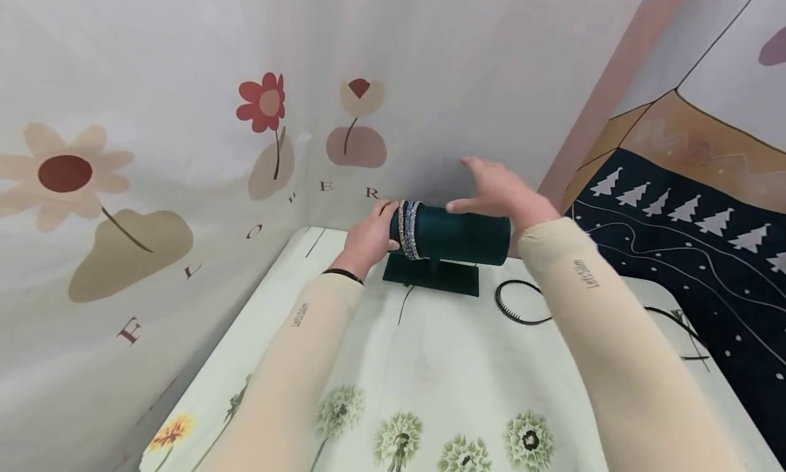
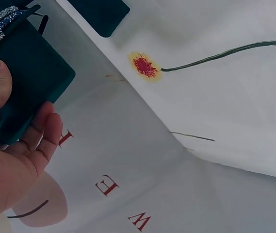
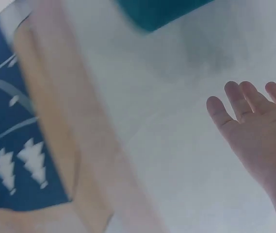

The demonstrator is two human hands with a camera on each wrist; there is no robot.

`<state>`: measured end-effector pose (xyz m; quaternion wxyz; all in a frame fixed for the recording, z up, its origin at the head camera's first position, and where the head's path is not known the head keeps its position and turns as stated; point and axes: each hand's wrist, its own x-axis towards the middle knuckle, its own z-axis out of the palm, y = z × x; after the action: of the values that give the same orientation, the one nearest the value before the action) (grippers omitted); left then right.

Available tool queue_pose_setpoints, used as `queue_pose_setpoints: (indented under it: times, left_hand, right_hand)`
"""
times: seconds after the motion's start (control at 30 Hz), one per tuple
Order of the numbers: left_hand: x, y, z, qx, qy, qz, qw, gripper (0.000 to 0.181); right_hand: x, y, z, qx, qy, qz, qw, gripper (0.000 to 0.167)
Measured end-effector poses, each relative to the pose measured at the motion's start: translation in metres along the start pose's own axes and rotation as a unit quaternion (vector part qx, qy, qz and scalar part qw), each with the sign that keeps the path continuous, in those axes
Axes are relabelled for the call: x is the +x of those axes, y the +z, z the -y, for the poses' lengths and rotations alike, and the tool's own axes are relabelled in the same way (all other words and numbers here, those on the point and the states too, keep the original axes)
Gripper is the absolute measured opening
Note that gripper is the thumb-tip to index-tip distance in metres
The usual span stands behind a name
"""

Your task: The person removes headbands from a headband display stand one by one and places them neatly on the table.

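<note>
Several sparkly bands [image 1: 410, 230] sit side by side around a dark green padded roll [image 1: 469, 237], close to its left end, where the left hand [image 1: 367, 239] grips it. We see that hand's thumb on the front of the roll, just beside the bands, and its fingers curled about the end; we take this as a way to keep the roll steady. The flat base [image 1: 430, 277] stands by the far edge of the desk [image 1: 430, 356], and the roll rests above it on a short post, which seems meant to leave room for bands to pass all the way round.

The right hand [image 1: 499, 191] is spread, holding nothing, over the right part of the roll; we judge that it bears no load there.

Nearer the far right corner lies a black toothed headband [image 1: 501, 306], partly hidden from us by the right sleeve [image 1: 620, 349]. Another dark curved band [image 1: 678, 320] lies by the right edge, perhaps laid aside to leave the stand some room.
</note>
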<state>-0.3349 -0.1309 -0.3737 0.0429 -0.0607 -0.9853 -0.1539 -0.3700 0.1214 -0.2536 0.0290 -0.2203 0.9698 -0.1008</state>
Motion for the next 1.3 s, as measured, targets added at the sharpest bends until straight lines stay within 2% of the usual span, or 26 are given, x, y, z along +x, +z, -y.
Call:
queue_pose_setpoints:
  times: [0.2,0.37,0.5,0.8,1.07,1.3]
  left_hand:
    - [0.003,0.003,0.003,-0.003,-0.009,0.007,0.9999,0.094]
    - [0.004,0.006,0.000,0.004,-0.008,0.009,0.9999,0.094]
    - [0.006,0.006,-0.002,0.005,-0.003,0.003,1.0000,0.093]
    - [0.003,0.005,-0.009,0.015,0.008,0.002,0.9999,0.092]
    - [0.002,0.006,-0.011,0.009,0.001,0.002,1.0000,0.093]
    - [0.003,0.007,-0.010,0.012,0.005,0.000,0.9999,0.093]
  right_hand:
    - [0.020,0.035,0.041,-0.034,-0.030,0.003,0.9990,0.122]
    - [0.025,0.063,0.053,-0.087,-0.045,-0.004,0.9952,0.135]
    - [0.028,0.077,0.055,-0.129,-0.045,-0.008,0.9905,0.143]
    - [0.030,0.102,0.052,-0.189,-0.023,-0.014,0.9817,0.153]
    - [0.028,0.109,0.050,-0.204,-0.010,-0.032,0.9785,0.157]
    - [0.032,0.114,0.049,-0.207,-0.010,-0.028,0.9779,0.158]
